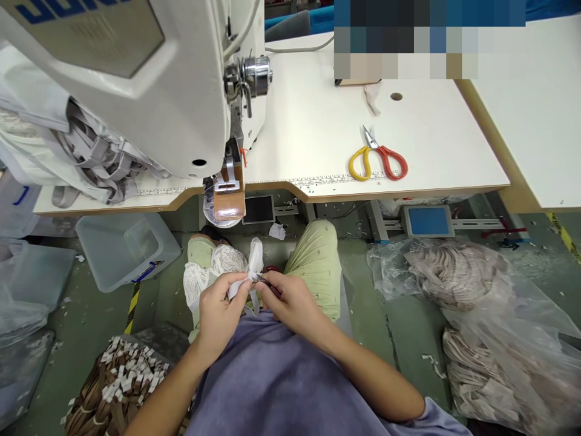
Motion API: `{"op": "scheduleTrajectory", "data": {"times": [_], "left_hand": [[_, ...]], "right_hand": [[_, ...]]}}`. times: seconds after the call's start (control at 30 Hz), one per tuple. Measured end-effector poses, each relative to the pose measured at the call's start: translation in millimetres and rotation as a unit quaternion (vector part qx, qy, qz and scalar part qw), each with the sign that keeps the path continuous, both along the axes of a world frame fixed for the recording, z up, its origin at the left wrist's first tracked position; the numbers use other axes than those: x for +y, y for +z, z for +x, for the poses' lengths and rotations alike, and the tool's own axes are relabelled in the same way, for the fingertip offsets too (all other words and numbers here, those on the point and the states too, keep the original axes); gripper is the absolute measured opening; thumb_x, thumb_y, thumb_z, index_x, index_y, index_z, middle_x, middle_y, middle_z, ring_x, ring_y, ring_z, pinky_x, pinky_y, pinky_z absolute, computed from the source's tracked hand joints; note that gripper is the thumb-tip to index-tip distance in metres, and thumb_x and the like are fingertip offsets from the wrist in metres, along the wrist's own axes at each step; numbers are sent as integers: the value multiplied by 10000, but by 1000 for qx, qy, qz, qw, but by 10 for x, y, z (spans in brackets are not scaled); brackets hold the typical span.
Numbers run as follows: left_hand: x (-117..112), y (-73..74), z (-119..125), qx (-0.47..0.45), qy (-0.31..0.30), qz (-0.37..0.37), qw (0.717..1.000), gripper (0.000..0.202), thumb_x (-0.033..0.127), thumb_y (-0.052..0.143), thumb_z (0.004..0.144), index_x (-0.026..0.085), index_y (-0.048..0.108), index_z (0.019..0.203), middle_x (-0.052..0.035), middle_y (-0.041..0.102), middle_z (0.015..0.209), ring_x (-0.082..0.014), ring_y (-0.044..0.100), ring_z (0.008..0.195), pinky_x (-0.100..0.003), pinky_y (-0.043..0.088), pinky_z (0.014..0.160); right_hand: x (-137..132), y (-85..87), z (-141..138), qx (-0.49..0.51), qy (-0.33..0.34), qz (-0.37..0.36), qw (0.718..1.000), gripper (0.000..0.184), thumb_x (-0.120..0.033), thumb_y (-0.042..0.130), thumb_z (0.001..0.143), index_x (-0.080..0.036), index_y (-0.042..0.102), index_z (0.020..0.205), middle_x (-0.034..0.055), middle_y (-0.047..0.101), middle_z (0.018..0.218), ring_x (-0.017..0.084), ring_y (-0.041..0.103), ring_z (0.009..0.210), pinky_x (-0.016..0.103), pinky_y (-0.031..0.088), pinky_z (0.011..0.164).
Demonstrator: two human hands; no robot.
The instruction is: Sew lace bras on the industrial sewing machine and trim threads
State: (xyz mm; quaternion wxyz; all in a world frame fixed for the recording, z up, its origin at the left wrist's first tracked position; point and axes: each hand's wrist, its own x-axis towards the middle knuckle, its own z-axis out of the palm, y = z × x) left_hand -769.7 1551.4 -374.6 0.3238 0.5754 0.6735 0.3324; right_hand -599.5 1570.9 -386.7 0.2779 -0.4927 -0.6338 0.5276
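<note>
My left hand (pixel 224 309) is closed, pinching a strip of white fabric (pixel 255 254) between thumb and fingertips above my lap. My right hand (pixel 290 300) meets it there, its fingers closed around a small dark pointed tool (pixel 271 287) whose tip is at the fabric. Most of that tool is hidden by the fingers, so its exact kind does not show. White lace (pixel 227 260) lies over my leg beside the left hand. The sewing machine (pixel 181 109) stands ahead, its presser foot (pixel 227 181) over a brown plate, apart from both hands.
Scissors (pixel 372 151) with yellow and red handles lie on the white table (pixel 308 121). Grey-white garments (pixel 100 151) are heaped at its left. Below are a clear plastic bin (pixel 127 242), bundled brown straps (pixel 100 399) with white ends, and bagged beige fabric bundles (pixel 458 272).
</note>
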Motion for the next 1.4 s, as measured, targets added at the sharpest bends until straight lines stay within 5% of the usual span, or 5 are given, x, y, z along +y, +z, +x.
{"op": "scheduleTrajectory", "data": {"times": [0.3,0.47,0.9,1.13,1.4], "left_hand": [[42,-199,-74,-236,83,-135,959,297,403,777,797,181,682,970,-49,779,855,-220,772,806,-317,613,750],[1,-129,-4,-170,63,-113,977,264,386,733,837,187,695,1006,-46,788,871,-213,760,832,-292,584,736],[33,-172,47,40,-46,-26,998,163,262,619,884,211,739,983,-19,780,871,-167,698,717,-270,528,703],[174,-277,-134,-233,55,-161,958,311,428,747,802,169,671,958,-53,778,859,-225,766,807,-307,591,739],[178,-292,-87,-271,31,-176,946,332,441,755,813,175,663,989,-36,766,889,-218,772,833,-305,605,762]], "right_hand": [[-43,160,214,166,-204,-23,965,250,-411,501,983,-236,496,804,-63,454,566,99,395,432,227,329,423],[74,37,153,-51,-36,114,992,108,-270,590,926,-200,657,974,22,637,817,114,516,590,244,403,549],[219,-42,-36,-350,126,186,909,60,-199,592,909,-164,635,886,74,660,839,180,573,656,315,222,539],[192,-68,284,-7,34,17,999,134,-169,470,867,-215,436,745,-20,464,698,137,423,624,261,307,579],[160,-110,333,229,53,-79,969,165,-356,381,1009,-251,377,882,-35,475,757,121,405,568,250,352,548]]}}
